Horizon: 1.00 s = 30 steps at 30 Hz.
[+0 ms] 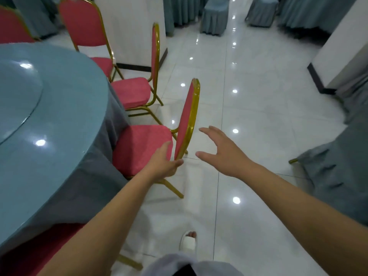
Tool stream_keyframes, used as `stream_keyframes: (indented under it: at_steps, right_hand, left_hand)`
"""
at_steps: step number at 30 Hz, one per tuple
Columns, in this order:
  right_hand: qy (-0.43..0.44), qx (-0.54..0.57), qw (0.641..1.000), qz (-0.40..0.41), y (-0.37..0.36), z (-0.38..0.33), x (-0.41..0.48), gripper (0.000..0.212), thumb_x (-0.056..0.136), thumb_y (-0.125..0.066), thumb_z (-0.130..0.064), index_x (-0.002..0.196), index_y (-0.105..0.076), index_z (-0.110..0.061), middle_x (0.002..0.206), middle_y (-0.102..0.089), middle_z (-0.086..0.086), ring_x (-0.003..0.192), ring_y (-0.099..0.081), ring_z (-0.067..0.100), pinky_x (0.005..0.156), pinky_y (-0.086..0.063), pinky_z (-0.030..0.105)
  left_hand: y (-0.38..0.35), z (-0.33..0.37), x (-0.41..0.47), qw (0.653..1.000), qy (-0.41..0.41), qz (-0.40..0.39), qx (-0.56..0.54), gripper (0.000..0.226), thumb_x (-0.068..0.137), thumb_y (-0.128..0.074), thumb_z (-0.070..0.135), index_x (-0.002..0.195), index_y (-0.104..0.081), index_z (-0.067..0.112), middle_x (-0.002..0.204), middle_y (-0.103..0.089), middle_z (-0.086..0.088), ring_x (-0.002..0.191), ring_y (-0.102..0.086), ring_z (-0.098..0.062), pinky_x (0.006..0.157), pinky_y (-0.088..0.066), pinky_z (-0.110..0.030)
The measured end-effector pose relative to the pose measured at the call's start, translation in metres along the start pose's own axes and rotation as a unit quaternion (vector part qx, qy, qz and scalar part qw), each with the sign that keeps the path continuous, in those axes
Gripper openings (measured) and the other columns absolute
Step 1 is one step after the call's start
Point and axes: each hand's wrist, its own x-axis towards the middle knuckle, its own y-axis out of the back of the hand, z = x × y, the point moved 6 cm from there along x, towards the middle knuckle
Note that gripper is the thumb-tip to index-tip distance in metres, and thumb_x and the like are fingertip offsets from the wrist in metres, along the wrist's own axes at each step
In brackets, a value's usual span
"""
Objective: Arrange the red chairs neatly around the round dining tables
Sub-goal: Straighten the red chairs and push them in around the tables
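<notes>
Red padded fabric on a gilt tubular frame: the nearest red chair (pixel 142 150) stands at frame centre with its seat facing the round worktop (pixel 59 156) at left and its seat front close against the hanging blue-grey cloth. Its backrest (pixel 186 120) shows almost edge-on.

The left grip (pixel 165 164) pinches the lower near corner of the backrest, thumb on the padded face and fingers curled behind the frame. The right grip (pixel 223 152) is spread, with fingers apart and nothing in it. It hovers just beside the rear of the backrest and does not touch it.

Judged from its build, the chair is stiff and moderately light. The metal tube is the sound place to hold, since the padding would give under pressure. A hold this low on the back offers little leverage, so a second hold higher on the frame edge should steer it better. The legs will probably slide easily on the glossy white tiled floor (pixel 258 116).

Beyond it, toward upper left, a second red chair (pixel 131 92) and a third red chair (pixel 85 26) ring the same worktop at uneven angles. A slippered foot (pixel 188 243) shows at bottom centre, and cloth-covered chairs (pixel 213 16) stand at the top.
</notes>
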Motion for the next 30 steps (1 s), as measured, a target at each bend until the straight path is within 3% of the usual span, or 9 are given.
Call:
stream_keyframes:
  at_steps: [3,8,13,16,20,22,24,28,30]
  right_hand:
    - [-0.003,-0.010,1.000,-0.010,0.018,0.016,0.046,0.075,0.089,-0.066,-0.050,0.152,-0.027,-0.041,0.165,-0.016,-0.006,0.151,-0.015,0.016,0.119,-0.022,0.040]
    - [0.047,-0.090,0.992,-0.079,0.026,0.023,0.145,0.079,0.087,-0.065,-0.045,0.153,-0.021,-0.044,0.167,-0.008,0.000,0.152,-0.012,0.027,0.119,-0.025,0.053]
    - [0.194,-0.279,0.919,-0.198,0.015,0.030,0.258,0.096,0.064,-0.040,-0.092,0.149,-0.011,-0.058,0.167,-0.001,-0.004,0.153,0.007,0.027,0.116,-0.001,0.063]
    - [0.230,-0.352,0.875,-0.242,0.015,0.051,0.320,0.104,0.055,-0.033,-0.103,0.148,-0.019,-0.058,0.167,-0.004,-0.005,0.152,0.010,0.029,0.115,0.005,0.065]
    - [0.277,-0.342,0.857,-0.269,0.025,0.063,0.375,0.118,0.037,-0.026,-0.110,0.141,-0.038,-0.056,0.165,-0.016,-0.005,0.152,0.000,0.030,0.115,-0.002,0.066]
    - [0.321,-0.313,0.846,-0.288,0.024,0.063,0.387,0.115,0.038,-0.027,-0.110,0.137,-0.044,-0.055,0.161,-0.026,-0.005,0.151,-0.009,0.030,0.115,-0.007,0.065]
    - [0.368,-0.292,0.826,-0.312,0.023,0.061,0.394,0.108,0.043,-0.033,-0.107,0.135,-0.048,-0.052,0.158,-0.032,-0.007,0.149,-0.018,0.027,0.116,-0.009,0.064]
    - [0.402,-0.265,0.807,-0.342,0.029,0.069,0.402,0.096,0.054,-0.062,-0.090,0.138,-0.048,-0.047,0.159,-0.031,-0.003,0.147,-0.023,0.024,0.117,-0.016,0.061]
    - [0.418,-0.288,0.791,-0.341,0.031,0.079,0.399,0.095,0.053,-0.060,-0.092,0.137,-0.049,-0.048,0.159,-0.031,-0.006,0.148,-0.020,0.023,0.117,-0.017,0.061]
  left_hand:
    - [0.003,0.026,0.040,1.000,-0.011,-0.006,-0.011,0.096,0.078,-0.079,0.047,0.154,-0.022,0.029,0.158,-0.031,-0.003,0.142,-0.034,-0.027,0.112,-0.034,-0.046]
    - [-0.007,0.045,0.088,0.998,0.006,0.002,-0.056,0.097,0.073,-0.083,0.047,0.151,-0.027,0.032,0.148,-0.040,0.003,0.130,-0.043,-0.018,0.097,-0.037,-0.032]
    - [-0.025,0.039,0.122,0.990,0.088,0.034,-0.102,0.102,0.070,-0.083,0.050,0.152,-0.024,0.037,0.144,-0.041,0.009,0.130,-0.046,-0.018,0.100,-0.041,-0.031]
    - [-0.041,0.041,0.142,0.982,0.126,0.051,-0.135,0.076,0.074,-0.079,0.047,0.139,-0.042,0.040,0.125,-0.053,0.018,0.100,-0.055,-0.002,0.076,-0.045,-0.017]
    - [-0.056,0.050,0.161,0.963,0.182,0.165,-0.107,0.040,0.079,-0.075,0.031,0.116,-0.059,0.031,0.094,-0.063,0.009,0.082,-0.059,-0.010,0.061,-0.042,-0.012]
    - [-0.060,0.055,0.164,0.945,0.226,0.224,-0.076,0.020,0.081,-0.070,0.025,0.098,-0.061,0.031,0.081,-0.061,0.011,0.076,-0.060,-0.015,0.054,-0.040,-0.017]
    - [-0.060,0.062,0.163,0.930,0.269,0.249,-0.033,0.006,0.083,-0.065,0.023,0.081,-0.059,0.023,0.078,-0.065,0.002,0.080,-0.064,-0.025,0.059,-0.044,-0.028]
    - [-0.066,0.077,0.150,0.908,0.327,0.258,-0.039,0.025,0.080,-0.059,0.008,0.065,-0.050,0.025,0.070,-0.058,0.003,0.081,-0.064,-0.029,0.064,-0.049,-0.033]
    - [-0.077,0.084,0.144,0.904,0.346,0.247,-0.037,0.027,0.082,-0.059,0.006,0.068,-0.052,0.027,0.077,-0.060,0.003,0.084,-0.063,-0.026,0.070,-0.051,-0.036]
